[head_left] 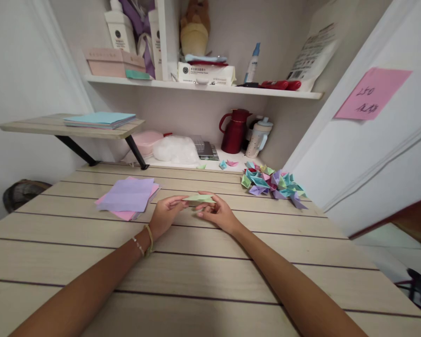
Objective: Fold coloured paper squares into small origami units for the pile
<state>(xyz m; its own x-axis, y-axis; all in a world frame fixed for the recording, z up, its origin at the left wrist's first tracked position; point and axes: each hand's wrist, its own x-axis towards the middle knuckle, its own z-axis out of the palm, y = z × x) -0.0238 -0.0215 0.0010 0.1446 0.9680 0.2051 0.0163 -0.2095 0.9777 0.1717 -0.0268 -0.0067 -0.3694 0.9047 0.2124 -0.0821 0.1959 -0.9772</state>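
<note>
A pale green folded paper boat (199, 199) is held just above the table between both hands. My left hand (166, 213) pinches its left end between thumb and fingers. At its right end my right hand (219, 213) grips with the fingers curled around it. The fingers partly cover both ends of the paper. Left of my left hand lies a stack of square paper sheets (128, 196), purple on top with pink beneath. Off to the right of my right hand sits a heap of folded paper boats (279, 182) in several colours.
A slatted wooden table (203, 276) spans the front. A small raised shelf (31, 122) at the left carries blue paper sheets (100, 119). Behind stand a red jug (235, 131), a tumbler (258, 138) and a white plastic bag (177, 150). A pink note (373, 93) hangs on the right wall.
</note>
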